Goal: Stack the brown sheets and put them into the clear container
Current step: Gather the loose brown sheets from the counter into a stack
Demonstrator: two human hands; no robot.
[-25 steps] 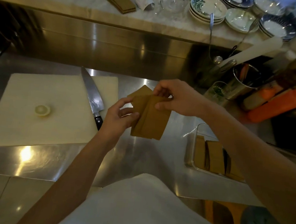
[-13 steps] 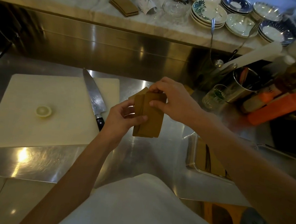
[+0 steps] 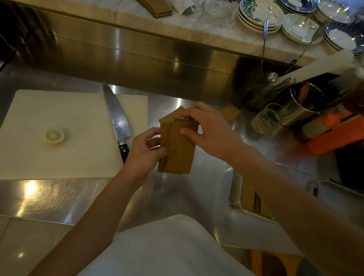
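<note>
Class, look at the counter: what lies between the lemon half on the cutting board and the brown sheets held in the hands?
In the head view, a kitchen knife lies between the lemon half and the brown sheets.

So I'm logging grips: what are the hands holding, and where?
Both hold the brown sheets: the left hand grips the lower left edge, the right hand pinches the top edge.

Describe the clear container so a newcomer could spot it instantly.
Start at the steel counter, then go to its near right side, under the person's right forearm. The clear container sits there, a shallow see-through tray with rounded corners and brown sheets already standing inside. Unlike the glass and metal cup farther back, it is low, rectangular and holds sheets.
</note>
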